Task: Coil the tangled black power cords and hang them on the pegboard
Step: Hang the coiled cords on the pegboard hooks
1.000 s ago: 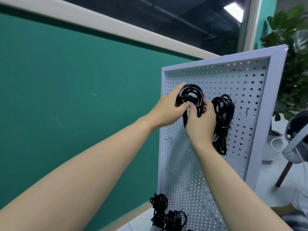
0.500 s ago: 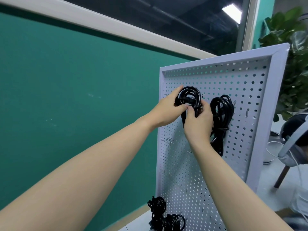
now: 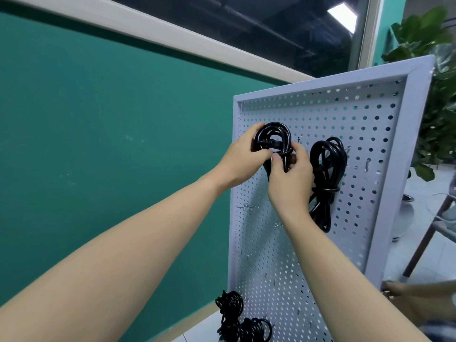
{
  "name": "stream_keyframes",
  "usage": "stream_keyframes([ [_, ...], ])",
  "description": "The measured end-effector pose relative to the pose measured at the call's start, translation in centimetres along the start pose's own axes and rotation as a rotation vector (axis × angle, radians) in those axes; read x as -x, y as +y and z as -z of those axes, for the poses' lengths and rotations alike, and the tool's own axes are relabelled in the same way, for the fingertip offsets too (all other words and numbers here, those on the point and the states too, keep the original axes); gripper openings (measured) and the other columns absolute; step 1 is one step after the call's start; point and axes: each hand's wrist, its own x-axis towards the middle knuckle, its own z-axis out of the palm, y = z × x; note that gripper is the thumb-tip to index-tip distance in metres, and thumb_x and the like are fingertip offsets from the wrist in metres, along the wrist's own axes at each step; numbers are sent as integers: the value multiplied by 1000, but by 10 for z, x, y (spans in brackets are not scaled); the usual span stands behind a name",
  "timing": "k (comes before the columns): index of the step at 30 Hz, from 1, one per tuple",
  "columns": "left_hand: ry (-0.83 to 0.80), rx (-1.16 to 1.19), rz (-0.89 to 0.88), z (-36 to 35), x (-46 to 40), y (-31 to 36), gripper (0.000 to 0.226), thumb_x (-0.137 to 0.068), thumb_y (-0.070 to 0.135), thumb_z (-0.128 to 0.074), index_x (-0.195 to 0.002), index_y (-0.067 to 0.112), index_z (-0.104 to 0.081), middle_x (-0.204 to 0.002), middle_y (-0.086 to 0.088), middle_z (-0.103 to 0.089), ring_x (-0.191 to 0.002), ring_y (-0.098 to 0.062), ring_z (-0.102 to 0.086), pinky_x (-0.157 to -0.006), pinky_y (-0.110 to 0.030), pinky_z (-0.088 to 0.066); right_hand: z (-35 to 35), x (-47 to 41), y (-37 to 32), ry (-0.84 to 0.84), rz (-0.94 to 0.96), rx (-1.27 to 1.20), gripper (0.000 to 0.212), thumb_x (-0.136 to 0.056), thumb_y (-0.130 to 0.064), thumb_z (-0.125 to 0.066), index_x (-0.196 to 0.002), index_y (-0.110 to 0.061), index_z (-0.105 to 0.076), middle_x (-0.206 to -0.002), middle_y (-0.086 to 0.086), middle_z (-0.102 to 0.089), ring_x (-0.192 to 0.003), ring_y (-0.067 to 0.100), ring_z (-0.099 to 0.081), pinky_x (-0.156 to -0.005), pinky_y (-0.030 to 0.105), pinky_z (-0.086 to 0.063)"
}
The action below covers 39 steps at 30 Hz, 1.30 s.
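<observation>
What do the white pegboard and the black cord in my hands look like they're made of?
The pegboard looks like painted sheet metal, matte white, judging by its crisp punched holes and folded frame; plastic is possible. The coiled cord looks rubber or PVC jacketed, smooth and glossy, with highlights along its bends.

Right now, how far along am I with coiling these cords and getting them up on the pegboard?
Done: one coiled cord already hangs on the pegboard. In hand: your left hand and right hand both grip a second coil against the board's upper left; whether it has caught a hook is hidden. Left: a pile of black cords lies at the board's foot.
</observation>
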Motion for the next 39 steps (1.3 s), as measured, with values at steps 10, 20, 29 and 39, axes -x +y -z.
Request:
stream_keyframes([
  [10, -27, -1, 43, 0, -2, -5, 78, -78, 31, -60, -153, 30, -40, -131, 2, -66, -121, -22, -61, -107, -49, -50, -2, -2, 5, -8, -17, 1, 42, -103, -18, -59, -144, -12, -53, -128, -1, -61, -114, 12, -52, -83, 10, -33],
  [20, -135, 121, 90, -18, -4, -9, 85, -83, 23, -60, -160, 35, -27, -128, 0, -67, -114, -28, -65, -94, -48, -57, 4, -3, 17, 5, -13, 43, 40, -102, -14, -56, -141, -18, -54, -129, 0, -65, -122, 20, -58, -107, 38, -46],
  [29, -252, 39, 145, 1, 22, -12, 89, -92, 22, -65, -163, 41, -13, -154, 3, -43, -139, -18, -48, -113, -43, -43, 12, 44, 15, 25, -80, -17, 45, -103, -10, -51, -148, -14, -44, -145, 0, -52, -134, 13, -50, -106, 22, -38],
  [39, -158, -88, 580, 38, 230, -158, 76, -97, 30, -68, -159, 30, -24, -147, -4, -47, -114, -21, -65, -98, -40, -55, -15, 226, 116, -235, -465, -187, 22, -101, 3, -45, -103, -15, -58, -98, 10, -71, -78, 10, -72, -78, 28, -58],
])
